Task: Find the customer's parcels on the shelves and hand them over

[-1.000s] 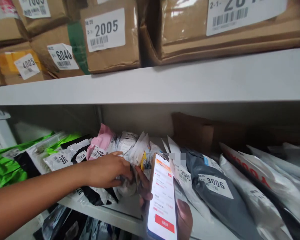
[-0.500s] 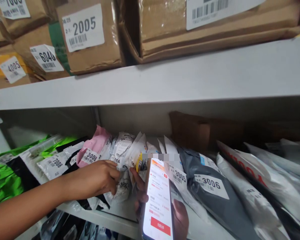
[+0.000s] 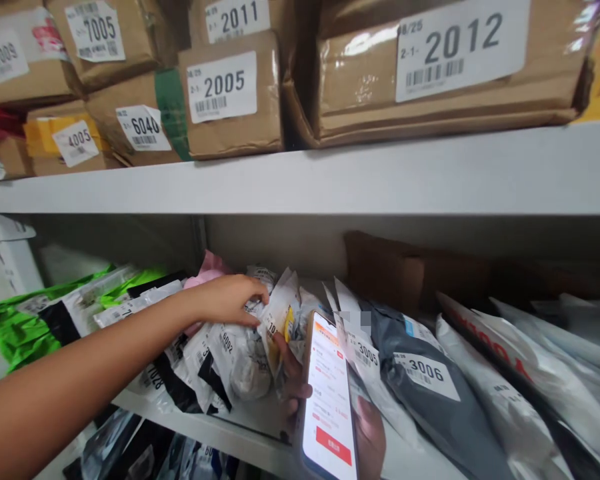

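My left hand (image 3: 233, 300) reaches in from the left over a row of bagged parcels. Its thumb and curled fingers close around the top of a white plastic parcel (image 3: 255, 307), partly hidden beneath them. In my right hand (image 3: 293, 383) is a smartphone (image 3: 327, 400), upright and tilted, with a lit list and a red button on its screen. The index finger of that hand points up beside a white-and-yellow parcel (image 3: 280, 307); contact is unclear. Below my left hand lies a clear-wrapped parcel (image 3: 250, 373), next to a white bag labelled 6002 (image 3: 225, 350).
Right of the phone lean a white bag labelled 3005 (image 3: 363, 353) and a dark grey bag labelled 3006 (image 3: 420, 370). Green bags (image 3: 20, 340) lie far left. A white shelf edge (image 3: 330, 187) runs overhead, bearing cardboard boxes (image 3: 235, 137). More bags fill the shelf underneath.
My left hand has moved up and right, from in front of the bags to the top of a white parcel. The view has shifted, showing more of the upper boxes. The phone stays in my right hand.
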Available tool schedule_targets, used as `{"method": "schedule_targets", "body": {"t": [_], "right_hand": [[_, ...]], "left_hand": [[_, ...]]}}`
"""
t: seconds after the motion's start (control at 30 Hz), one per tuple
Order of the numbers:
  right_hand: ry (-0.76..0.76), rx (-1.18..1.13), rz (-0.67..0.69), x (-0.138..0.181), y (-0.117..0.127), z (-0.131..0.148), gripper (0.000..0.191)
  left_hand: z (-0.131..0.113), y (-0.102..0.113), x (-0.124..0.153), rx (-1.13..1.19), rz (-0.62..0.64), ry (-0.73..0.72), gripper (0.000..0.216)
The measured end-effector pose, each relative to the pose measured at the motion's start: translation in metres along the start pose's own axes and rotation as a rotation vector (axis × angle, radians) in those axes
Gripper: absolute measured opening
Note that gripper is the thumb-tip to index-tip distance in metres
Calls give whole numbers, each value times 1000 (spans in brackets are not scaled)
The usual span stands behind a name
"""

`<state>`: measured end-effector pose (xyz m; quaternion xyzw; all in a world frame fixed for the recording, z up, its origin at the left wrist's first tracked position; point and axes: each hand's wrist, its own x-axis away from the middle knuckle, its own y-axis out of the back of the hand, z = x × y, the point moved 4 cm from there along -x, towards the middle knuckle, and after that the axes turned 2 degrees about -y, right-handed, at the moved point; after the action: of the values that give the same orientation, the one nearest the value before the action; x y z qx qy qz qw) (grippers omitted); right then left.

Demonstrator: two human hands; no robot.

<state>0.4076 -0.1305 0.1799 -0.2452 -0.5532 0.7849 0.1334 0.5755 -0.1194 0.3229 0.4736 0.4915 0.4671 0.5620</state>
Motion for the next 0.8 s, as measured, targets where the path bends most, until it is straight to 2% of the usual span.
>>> {"method": "schedule_targets", "body": {"t": [0.2, 0.3, 0.4, 0.6, 0.8], "right_hand": [[39, 47, -88, 3, 7, 1, 51], [55, 78, -69, 1, 7, -7, 51], [68, 150, -42, -3, 3, -16, 57], [69, 206, -102, -1, 2, -19, 57], [62, 176, -90, 4, 1, -20, 59]], "left_hand": [[-11, -3, -28, -50, 7, 57, 32], [-12, -6, -40, -117, 82, 68, 44], [-12, -7, -48, -90, 177, 36, 58], [-3, -4, -48, 123, 280, 25, 51], [15, -10, -44, 177, 319, 48, 48]]}}
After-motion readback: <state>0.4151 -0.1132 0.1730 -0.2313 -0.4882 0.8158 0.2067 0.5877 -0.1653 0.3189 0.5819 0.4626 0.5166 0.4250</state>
